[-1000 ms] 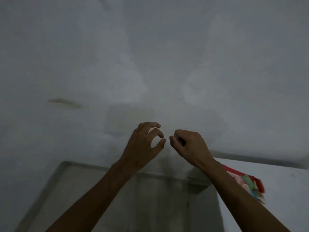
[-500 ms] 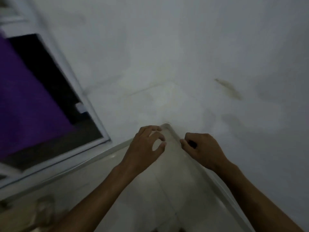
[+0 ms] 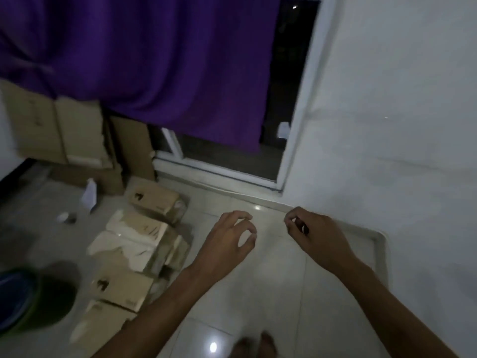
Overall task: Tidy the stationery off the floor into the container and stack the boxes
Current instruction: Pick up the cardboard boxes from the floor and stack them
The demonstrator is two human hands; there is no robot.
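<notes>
Low in the frame's centre, left hand and right hand hung loosely curled, holding nothing, while cardboard boxes lay lower left, best lifted two-handed, squarely.

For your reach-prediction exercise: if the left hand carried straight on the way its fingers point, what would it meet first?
Probably the bare floor tiles before the window sill; the left hand points up-right, away from the cardboard boxes. Depth is unclear.

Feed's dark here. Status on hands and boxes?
Left hand and right hand loosely curled, holding nothing. Cardboard boxes scattered on floor, unstacked. Nothing between hands and boxes.
</notes>
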